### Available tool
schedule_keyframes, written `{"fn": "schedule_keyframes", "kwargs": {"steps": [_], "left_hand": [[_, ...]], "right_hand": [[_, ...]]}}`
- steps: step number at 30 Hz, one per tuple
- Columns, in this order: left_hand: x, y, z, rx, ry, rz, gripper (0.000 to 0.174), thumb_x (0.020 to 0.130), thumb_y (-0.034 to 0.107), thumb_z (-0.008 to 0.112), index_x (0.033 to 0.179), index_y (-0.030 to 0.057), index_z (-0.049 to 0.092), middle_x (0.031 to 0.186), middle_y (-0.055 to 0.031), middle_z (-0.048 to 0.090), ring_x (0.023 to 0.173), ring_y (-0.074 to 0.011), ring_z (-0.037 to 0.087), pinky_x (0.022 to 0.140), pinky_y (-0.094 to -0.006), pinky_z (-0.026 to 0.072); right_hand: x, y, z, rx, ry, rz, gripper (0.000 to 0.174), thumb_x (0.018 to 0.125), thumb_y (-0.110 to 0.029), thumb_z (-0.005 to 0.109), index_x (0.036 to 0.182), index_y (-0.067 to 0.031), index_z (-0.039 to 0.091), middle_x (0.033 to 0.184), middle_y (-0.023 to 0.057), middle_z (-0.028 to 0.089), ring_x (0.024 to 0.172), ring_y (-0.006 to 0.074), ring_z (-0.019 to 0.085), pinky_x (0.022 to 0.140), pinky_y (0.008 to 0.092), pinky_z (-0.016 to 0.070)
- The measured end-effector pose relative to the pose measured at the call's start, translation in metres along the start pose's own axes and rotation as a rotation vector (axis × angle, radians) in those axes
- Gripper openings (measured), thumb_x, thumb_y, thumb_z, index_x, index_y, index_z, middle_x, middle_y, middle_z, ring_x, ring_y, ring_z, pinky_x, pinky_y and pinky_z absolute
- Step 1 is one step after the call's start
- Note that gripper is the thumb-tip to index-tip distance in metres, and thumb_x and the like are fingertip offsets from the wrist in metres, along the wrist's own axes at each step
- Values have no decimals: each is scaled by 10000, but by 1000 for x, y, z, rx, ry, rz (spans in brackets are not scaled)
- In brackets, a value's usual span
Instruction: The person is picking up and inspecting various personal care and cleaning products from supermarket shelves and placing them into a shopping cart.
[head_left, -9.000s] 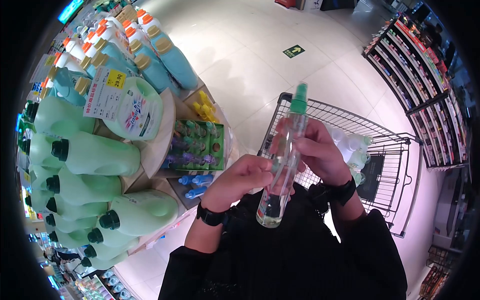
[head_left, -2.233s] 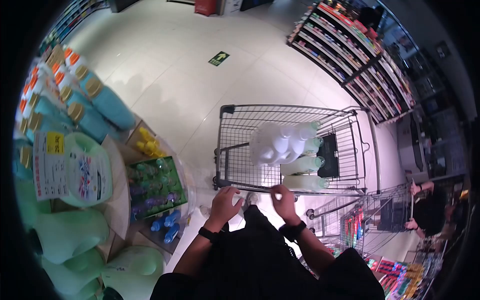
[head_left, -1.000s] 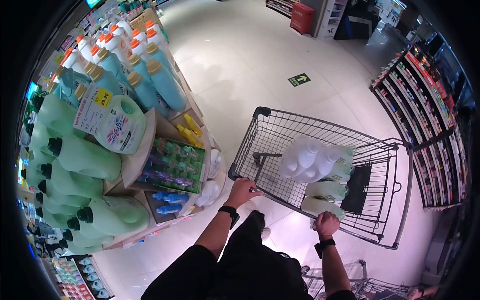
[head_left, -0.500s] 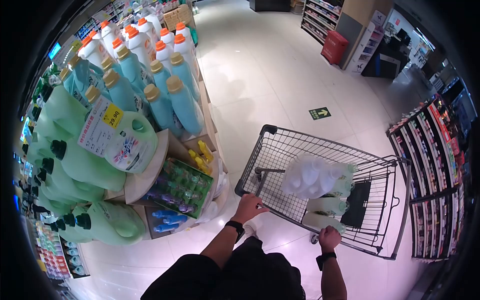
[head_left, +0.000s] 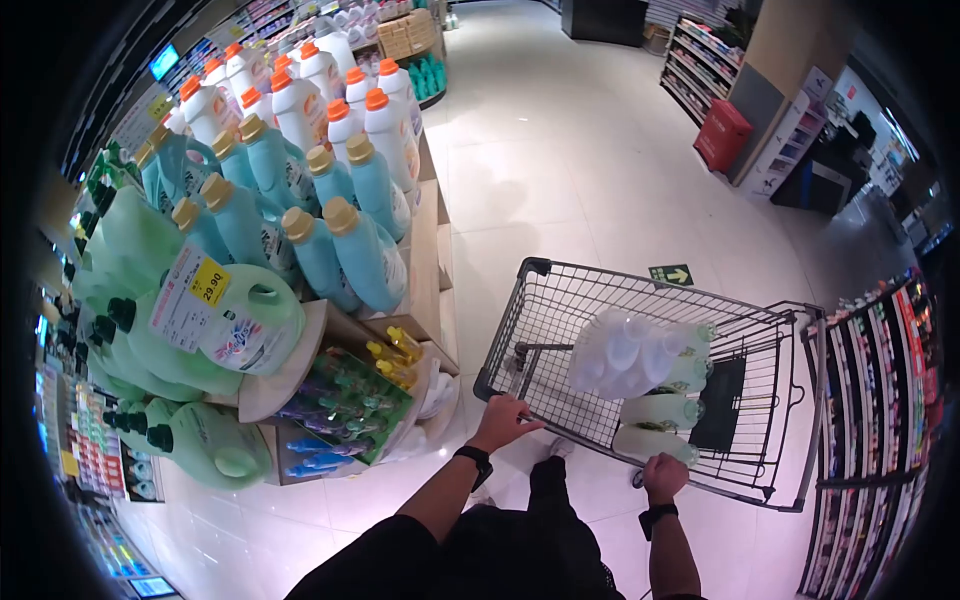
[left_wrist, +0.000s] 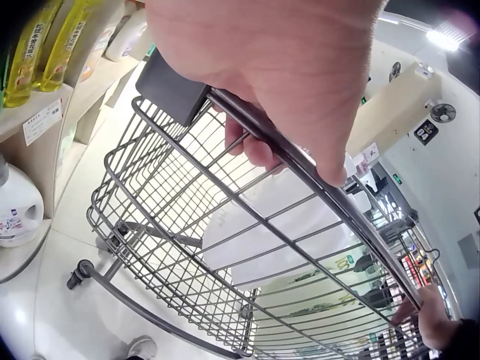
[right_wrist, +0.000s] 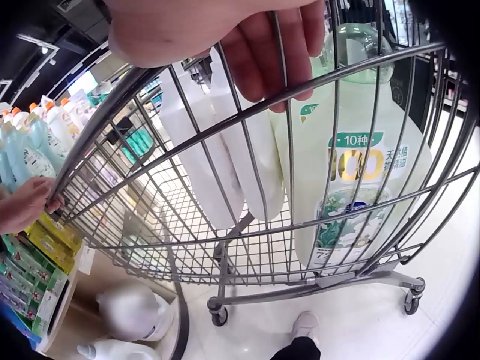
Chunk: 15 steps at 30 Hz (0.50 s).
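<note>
On the pale, glossy floor (head_left: 520, 180) of a shop, beside a wooden display stand (head_left: 432, 225) of bottles (head_left: 365, 255), stands a shopping cart (head_left: 718, 405). The left hand (head_left: 505, 424) and right hand (head_left: 664, 478) grip its near rim. Only the right wrist view shows a bottle (right_wrist: 354, 169) inside marked "100"; only the left, a wall fan (left_wrist: 443, 112).

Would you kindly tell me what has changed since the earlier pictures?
The left hand and right hand have let go of the spray bottle and now grip the shopping cart, which has moved nearer the green floor sign. The white bottles and pale green bottles stay in it.
</note>
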<state>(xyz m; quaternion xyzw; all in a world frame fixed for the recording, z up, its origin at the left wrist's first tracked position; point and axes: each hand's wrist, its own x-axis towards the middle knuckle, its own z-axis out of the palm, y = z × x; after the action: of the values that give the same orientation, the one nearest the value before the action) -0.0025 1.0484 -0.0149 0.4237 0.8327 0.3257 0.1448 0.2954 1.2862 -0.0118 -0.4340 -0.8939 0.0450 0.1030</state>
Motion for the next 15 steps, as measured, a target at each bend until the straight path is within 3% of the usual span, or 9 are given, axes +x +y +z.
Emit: {"fn": "schedule_keyframes", "kwargs": {"steps": [4, 7, 14, 15], "left_hand": [[37, 18, -3, 29, 9, -15, 405, 713, 485, 778, 722, 97, 659, 671, -46, 585, 735, -245, 574, 722, -387, 437], [62, 9, 11, 1, 42, -87, 412, 718, 495, 770, 722, 97, 665, 671, -53, 598, 749, -251, 584, 748, -392, 439], [134, 1, 14, 28, 76, -123, 413, 699, 495, 779, 702, 98, 663, 718, -66, 607, 801, -273, 582, 790, -409, 412], [144, -1, 13, 28, 78, -142, 411, 700, 492, 779, 701, 98, 663, 720, -64, 607, 807, -272, 582, 799, -409, 409]], "right_hand": [[58, 9, 2, 14, -6, -55, 252, 734, -213, 575, 526, -72, 592, 535, 149, 580, 493, 358, 575, 511, 451, 467], [98, 12, 2, 40, -51, -136, 325, 819, -253, 547, 556, -75, 618, 545, 151, 586, 496, 355, 577, 498, 455, 457], [193, 4, 10, 17, -80, -214, 331, 833, -266, 535, 570, -81, 613, 541, 143, 583, 497, 342, 578, 507, 463, 451], [207, 0, 11, 15, -49, -224, 292, 783, -227, 541, 538, -80, 595, 554, 134, 594, 502, 339, 578, 519, 429, 449]]}}
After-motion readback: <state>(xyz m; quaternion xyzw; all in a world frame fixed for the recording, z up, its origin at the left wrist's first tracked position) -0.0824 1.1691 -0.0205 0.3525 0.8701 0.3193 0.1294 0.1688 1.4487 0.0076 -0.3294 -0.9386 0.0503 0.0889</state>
